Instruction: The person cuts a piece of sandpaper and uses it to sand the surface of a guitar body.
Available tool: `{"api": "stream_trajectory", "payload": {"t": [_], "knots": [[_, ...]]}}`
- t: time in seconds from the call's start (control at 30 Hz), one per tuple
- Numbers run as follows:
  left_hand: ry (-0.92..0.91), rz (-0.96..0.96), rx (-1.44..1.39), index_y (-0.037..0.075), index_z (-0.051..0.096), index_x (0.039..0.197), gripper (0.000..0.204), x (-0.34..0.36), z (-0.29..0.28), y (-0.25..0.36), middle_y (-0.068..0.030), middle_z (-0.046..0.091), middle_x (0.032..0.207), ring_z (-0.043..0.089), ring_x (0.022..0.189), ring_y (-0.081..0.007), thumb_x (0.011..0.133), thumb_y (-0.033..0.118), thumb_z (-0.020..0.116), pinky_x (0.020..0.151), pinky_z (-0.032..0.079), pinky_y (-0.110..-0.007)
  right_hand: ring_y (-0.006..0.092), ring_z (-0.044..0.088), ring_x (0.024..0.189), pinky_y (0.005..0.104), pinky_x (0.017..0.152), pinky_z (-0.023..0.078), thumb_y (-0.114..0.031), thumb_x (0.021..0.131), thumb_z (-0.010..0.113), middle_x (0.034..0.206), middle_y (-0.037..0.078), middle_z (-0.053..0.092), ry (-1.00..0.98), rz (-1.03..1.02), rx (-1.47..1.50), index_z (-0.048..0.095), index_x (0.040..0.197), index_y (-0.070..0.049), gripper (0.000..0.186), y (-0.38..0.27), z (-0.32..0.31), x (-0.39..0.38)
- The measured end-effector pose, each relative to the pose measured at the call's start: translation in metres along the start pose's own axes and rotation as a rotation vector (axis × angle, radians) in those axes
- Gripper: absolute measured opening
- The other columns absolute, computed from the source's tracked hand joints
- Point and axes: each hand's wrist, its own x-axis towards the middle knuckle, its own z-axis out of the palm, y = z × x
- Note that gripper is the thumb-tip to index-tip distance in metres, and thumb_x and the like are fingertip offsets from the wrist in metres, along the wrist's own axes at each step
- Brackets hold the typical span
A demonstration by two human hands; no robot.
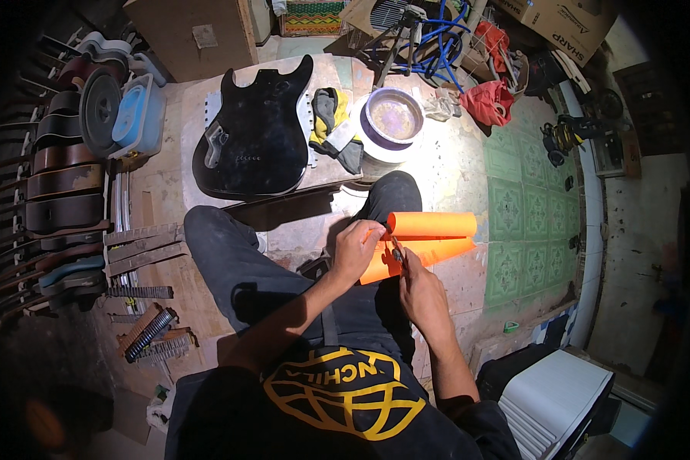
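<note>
Head view: guitar body [254, 146] and bowl [395, 116] lie beyond orange sheet [435, 225].

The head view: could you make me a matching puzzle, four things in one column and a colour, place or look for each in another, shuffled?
Things:
1. Orange sheet
2. Guitar body
3. Fabric bundle
4. Basin

Descriptions:
A. grey and yellow
B. round, with a purplish inside
C. held by the left hand
D. black, lying flat

Right pairs: 1-C, 2-D, 3-A, 4-B
</note>
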Motion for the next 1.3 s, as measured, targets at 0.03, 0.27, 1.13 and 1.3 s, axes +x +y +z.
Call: {"api": "stream_trajectory", "payload": {"t": [0.03,0.27,1.13,1.3], "knots": [[0.007,-0.002,0.009,-0.001,0.071,0.099,0.010,0.001,0.000,-0.001,-0.0170,0.074,0.094,0.074,0.086,-0.0320,0.094,0.008,0.072,0.076,0.058,-0.038,0.0516,0.069,0.089,0.0576,0.079,0.055,-0.006,0.098,0.057,0.100,0.034,0.069,-0.005,0.004,0.002,0.054,0.137,0.000,0.040,-0.001,0.001,-0.001],[-0.042,-0.022,-0.007,-0.002,0.072,0.100,0.012,0.017,-0.012,0.006,-0.0151,0.075,0.093,0.074,0.087,-0.0259,0.096,0.010,0.070,0.078,0.056,-0.035,0.0509,0.069,0.089,0.0562,0.078,0.055,-0.007,0.097,0.059,0.100,0.032,0.070,0.099,-0.074,0.097,0.055,0.139,0.000,0.043,0.006,0.006,-0.004],[-0.019,0.037,-0.004,-0.002,0.071,0.098,0.012,0.009,-0.015,-0.010,-0.0156,0.073,0.093,0.073,0.088,-0.0285,0.095,0.009,0.072,0.078,0.056,-0.036,0.0504,0.069,0.088,0.0541,0.077,0.055,-0.005,0.097,0.059,0.099,0.031,0.070,0.049,0.006,0.037,0.055,0.141,-0.006,0.045,-0.007,0.015,-0.008],[-0.012,0.059,0.003,-0.002,0.070,0.098,0.011,0.007,-0.015,-0.013,-0.0158,0.073,0.093,0.073,0.088,-0.0294,0.095,0.008,0.072,0.078,0.056,-0.036,0.0505,0.068,0.088,0.0542,0.076,0.055,-0.004,0.097,0.058,0.099,0.031,0.070,0.063,-0.018,0.041,0.054,0.142,-0.007,0.046,-0.007,0.016,-0.010]]}}
